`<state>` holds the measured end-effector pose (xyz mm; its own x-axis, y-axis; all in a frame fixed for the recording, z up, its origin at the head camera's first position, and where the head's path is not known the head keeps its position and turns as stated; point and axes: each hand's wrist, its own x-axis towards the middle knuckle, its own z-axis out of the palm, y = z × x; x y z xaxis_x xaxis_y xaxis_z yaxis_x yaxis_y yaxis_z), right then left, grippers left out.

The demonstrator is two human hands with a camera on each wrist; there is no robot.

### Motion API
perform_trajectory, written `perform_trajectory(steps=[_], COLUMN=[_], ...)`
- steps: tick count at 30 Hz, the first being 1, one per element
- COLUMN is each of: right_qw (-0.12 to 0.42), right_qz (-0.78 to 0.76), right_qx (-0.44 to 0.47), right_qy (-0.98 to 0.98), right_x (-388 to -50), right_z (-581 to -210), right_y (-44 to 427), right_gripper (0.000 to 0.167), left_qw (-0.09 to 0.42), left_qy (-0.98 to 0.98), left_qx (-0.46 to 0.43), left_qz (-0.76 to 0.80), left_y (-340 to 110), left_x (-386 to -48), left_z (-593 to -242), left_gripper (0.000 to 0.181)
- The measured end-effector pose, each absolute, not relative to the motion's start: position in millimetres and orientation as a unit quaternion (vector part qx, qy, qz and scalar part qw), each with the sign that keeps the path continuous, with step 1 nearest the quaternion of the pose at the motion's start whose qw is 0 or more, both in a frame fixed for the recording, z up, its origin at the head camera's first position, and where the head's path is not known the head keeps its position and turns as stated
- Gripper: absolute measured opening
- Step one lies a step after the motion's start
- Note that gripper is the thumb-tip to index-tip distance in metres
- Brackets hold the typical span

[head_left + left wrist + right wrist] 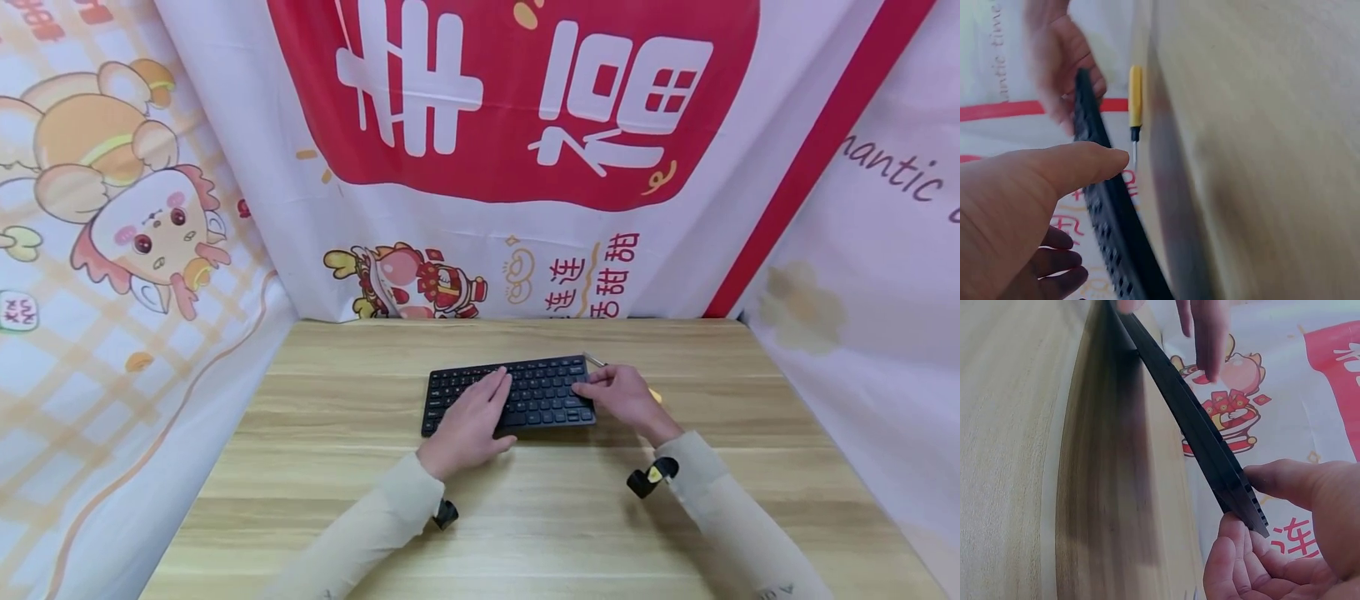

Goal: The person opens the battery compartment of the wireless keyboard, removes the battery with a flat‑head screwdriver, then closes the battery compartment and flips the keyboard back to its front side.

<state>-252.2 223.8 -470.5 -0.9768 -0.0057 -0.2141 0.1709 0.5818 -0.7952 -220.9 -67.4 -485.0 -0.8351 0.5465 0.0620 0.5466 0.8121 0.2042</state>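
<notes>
A black keyboard (540,392) is tilted, its right end lifted off the wooden table. My right hand (622,396) pinches that end, thumb on the key side and fingers beneath, as the right wrist view shows. Over the keys in the left half, my left hand (468,425) lies with fairly straight fingers; its thumb reaches past the near edge. In the left wrist view the left thumb (1091,164) crosses in front of the keyboard (1100,206). A screwdriver with a yellow handle (1135,97) lies on the table beyond the keyboard, mostly hidden behind the right hand in the head view.
The light wooden table (360,517) carries the keyboard and screwdriver. A printed cloth (525,192) hangs along the table's back edge, with more cloth at the left and right sides. Black bands (652,477) are strapped at both wrists.
</notes>
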Motion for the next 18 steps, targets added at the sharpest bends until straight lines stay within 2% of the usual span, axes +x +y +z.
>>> perform_trajectory(steps=[7,18], right_qw=[0.095,0.095], right_qz=[-0.451,-0.459], right_qx=[0.054,0.053], right_qy=[0.886,0.882], right_x=[-251,-250], right_z=[-467,-460], right_y=[221,218], right_gripper=[0.045,0.050], left_qw=[0.026,0.038], left_qy=[-0.949,-0.953], left_qx=[-0.304,-0.297], left_qz=[-0.077,-0.056], left_y=[-48,-38], left_x=[-229,-237], left_z=[-498,-505], left_gripper=[0.104,0.099])
